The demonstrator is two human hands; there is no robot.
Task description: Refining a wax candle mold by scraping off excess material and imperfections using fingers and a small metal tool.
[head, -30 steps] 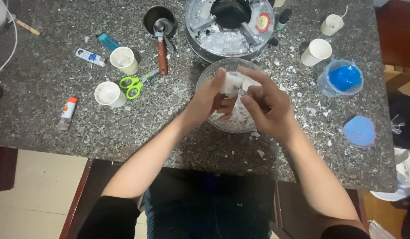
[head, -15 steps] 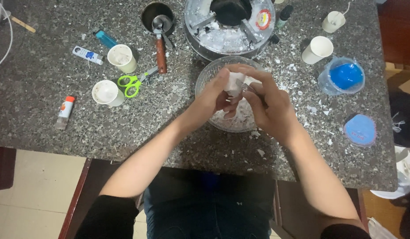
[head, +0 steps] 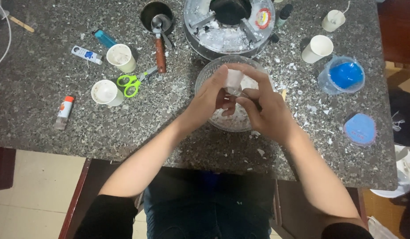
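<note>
Both hands meet over a clear glass bowl (head: 204, 75) that holds white flakes. My left hand (head: 210, 98) and my right hand (head: 266, 109) together grip a white chunk (head: 235, 80), pinched between the fingers above the bowl's middle. The chunk looks like wax or a similar brittle white solid. White crumbs lie scattered on the speckled stone counter (head: 45, 119) around the bowl.
Behind the bowl stands a round metal stove (head: 229, 26) with a dark pot. Left of it: a small pan with a wooden handle (head: 159, 53), green scissors (head: 130, 82), two white cups (head: 121, 56), a lighter, a glue stick (head: 63, 111). Right: paper cups, a blue-filled container (head: 344, 75), a blue lid (head: 359, 129).
The hands stay over the bowl and keep working the white chunk; the fingers have shifted slightly around it.
</note>
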